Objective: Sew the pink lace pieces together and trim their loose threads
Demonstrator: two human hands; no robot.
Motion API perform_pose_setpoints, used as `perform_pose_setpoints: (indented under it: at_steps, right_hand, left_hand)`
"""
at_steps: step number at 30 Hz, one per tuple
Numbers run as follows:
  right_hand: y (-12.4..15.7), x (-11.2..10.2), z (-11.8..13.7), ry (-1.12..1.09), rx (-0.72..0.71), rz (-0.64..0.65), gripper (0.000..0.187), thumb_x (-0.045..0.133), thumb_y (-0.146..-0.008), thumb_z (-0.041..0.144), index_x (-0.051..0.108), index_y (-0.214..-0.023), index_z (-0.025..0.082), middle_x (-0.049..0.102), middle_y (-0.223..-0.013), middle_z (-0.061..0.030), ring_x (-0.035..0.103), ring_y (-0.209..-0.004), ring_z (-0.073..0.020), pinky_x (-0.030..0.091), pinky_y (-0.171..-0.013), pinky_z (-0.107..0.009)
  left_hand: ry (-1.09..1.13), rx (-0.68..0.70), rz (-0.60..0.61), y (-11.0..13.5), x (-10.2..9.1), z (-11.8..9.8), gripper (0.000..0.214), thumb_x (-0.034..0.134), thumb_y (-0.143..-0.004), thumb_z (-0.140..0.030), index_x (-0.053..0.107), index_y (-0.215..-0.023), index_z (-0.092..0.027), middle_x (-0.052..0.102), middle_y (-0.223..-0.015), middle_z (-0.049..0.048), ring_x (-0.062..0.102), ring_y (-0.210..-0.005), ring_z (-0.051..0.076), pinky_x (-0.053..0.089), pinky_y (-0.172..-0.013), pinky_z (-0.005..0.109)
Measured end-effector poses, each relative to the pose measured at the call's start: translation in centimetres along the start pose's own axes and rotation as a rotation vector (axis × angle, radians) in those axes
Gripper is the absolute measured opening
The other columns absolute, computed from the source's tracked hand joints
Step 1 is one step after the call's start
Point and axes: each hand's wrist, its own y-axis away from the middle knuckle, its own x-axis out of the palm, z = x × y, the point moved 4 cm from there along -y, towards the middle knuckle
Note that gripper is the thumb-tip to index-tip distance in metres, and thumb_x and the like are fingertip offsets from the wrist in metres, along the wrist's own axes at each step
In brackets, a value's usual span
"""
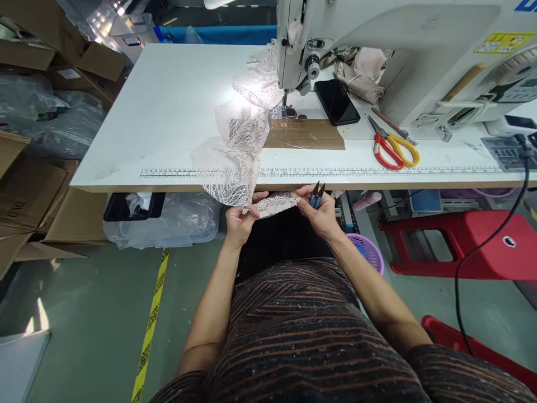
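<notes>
A strip of pale lace fabric (277,205) is stretched between my hands, just in front of the table edge. My left hand (242,220) pinches its left end between thumb and fingers. With thumb and fingertips my right hand (318,211) grips the right end, and small blue-handled thread snips (318,196) with dark blades sit in the same hand, points up. More of the lace (241,129) runs in gathered folds over the tabletop towards the sewing machine (289,61), passing left of its needle.
On the table (168,112) lie a black phone (337,102), scissors (394,148) with red and yellow handles, and a brown taped plate (304,135). Red stools (470,240) and a purple basket (369,252) stand at right. Cardboard boxes (33,201) fill the left side.
</notes>
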Motion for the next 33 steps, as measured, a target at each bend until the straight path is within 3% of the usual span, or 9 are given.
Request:
perform_pose_setpoints:
  at_steps: [13,17,20,21,23,25,27,29,33]
  right_hand:
    - [0.4,-0.1,-0.5,-0.040,0.034,-0.033,0.039,0.081,-0.069,0.050,0.064,-0.088,0.022,0.073,-0.087,-0.0050,0.053,-0.058,-0.0107,0.042,-0.052,-0.026]
    - [0.8,-0.1,-0.3,0.085,0.046,0.061,0.033,0.078,-0.074,0.047,0.073,-0.090,0.019,0.067,-0.075,-0.0016,0.048,-0.058,-0.0103,0.039,-0.053,-0.026]
    - [1.3,0.3,-0.1,0.117,0.120,0.162,0.037,0.078,-0.073,0.053,0.072,-0.076,0.017,0.058,-0.061,0.0017,0.044,-0.054,-0.0091,0.035,-0.051,-0.025]
    - [1.4,0.5,0.0,0.100,0.142,0.188,0.039,0.078,-0.072,0.055,0.070,-0.073,0.016,0.055,-0.058,0.0030,0.042,-0.053,-0.0083,0.034,-0.051,-0.025]
    - [1.7,0.9,0.1,0.049,0.184,0.223,0.043,0.078,-0.071,0.058,0.068,-0.071,0.016,0.049,-0.053,0.0054,0.038,-0.049,-0.0068,0.030,-0.048,-0.024]
    - [2.0,1.3,0.2,-0.005,0.226,0.249,0.045,0.077,-0.072,0.059,0.067,-0.072,0.016,0.045,-0.050,0.0070,0.035,-0.046,-0.0058,0.025,-0.045,-0.023]
    - [2.3,1.5,0.3,-0.057,0.257,0.252,0.046,0.076,-0.074,0.060,0.066,-0.073,0.015,0.042,-0.048,0.0078,0.032,-0.044,-0.0052,0.021,-0.044,-0.023]
    - [2.4,1.5,0.5,-0.098,0.270,0.230,0.045,0.076,-0.074,0.059,0.064,-0.071,0.015,0.041,-0.047,0.0082,0.031,-0.043,-0.0050,0.019,-0.043,-0.023]
    - [2.3,1.6,0.7,-0.142,0.295,0.207,0.044,0.079,-0.071,0.057,0.067,-0.075,0.014,0.042,-0.046,0.0084,0.031,-0.042,-0.0049,0.018,-0.043,-0.023]
  left_hand:
    - [0.001,0.038,-0.039,0.1,0.1,-0.1,0.035,0.084,-0.069,-0.042,0.058,-0.061,-0.020,0.077,-0.096,0.0103,0.070,-0.108,0.029,0.050,-0.102,0.047]
    - [-0.153,0.052,-0.204,1.6,-0.7,-1.1,0.036,0.080,-0.075,-0.039,0.062,-0.100,-0.020,0.073,-0.110,0.0126,0.069,-0.109,0.027,0.053,-0.097,0.043]
    - [-0.572,0.329,-0.380,3.6,-0.9,-3.8,0.047,0.072,-0.083,-0.033,0.053,-0.124,-0.018,0.063,-0.127,0.0155,0.063,-0.119,0.025,0.052,-0.100,0.041]
    - [-0.713,0.443,-0.344,4.1,-0.4,-4.8,0.046,0.069,-0.085,-0.031,0.052,-0.126,-0.018,0.062,-0.129,0.0158,0.061,-0.121,0.025,0.051,-0.102,0.041]
    - [-0.899,0.606,-0.087,4.3,1.3,-6.0,0.040,0.064,-0.089,-0.026,0.053,-0.126,-0.018,0.065,-0.126,0.0140,0.061,-0.121,0.024,0.047,-0.107,0.044]
    - [-0.962,0.639,0.192,3.9,2.8,-6.3,0.036,0.059,-0.092,-0.022,0.053,-0.128,-0.019,0.070,-0.118,0.0097,0.066,-0.113,0.022,0.043,-0.112,0.048]
    - [-0.957,0.586,0.347,3.1,3.6,-6.2,0.035,0.055,-0.095,-0.021,0.053,-0.130,-0.020,0.074,-0.107,0.0056,0.069,-0.104,0.020,0.039,-0.114,0.050]
    - [-0.907,0.485,0.396,2.3,3.7,-5.9,0.035,0.054,-0.097,-0.023,0.054,-0.131,-0.018,0.074,-0.095,0.0033,0.070,-0.096,0.018,0.044,-0.109,0.046]
    - [-0.737,0.269,0.387,1.4,3.1,-5.2,0.038,0.055,-0.098,-0.028,0.055,-0.134,-0.016,0.070,-0.089,0.0031,0.065,-0.078,0.013,0.052,-0.079,0.027]
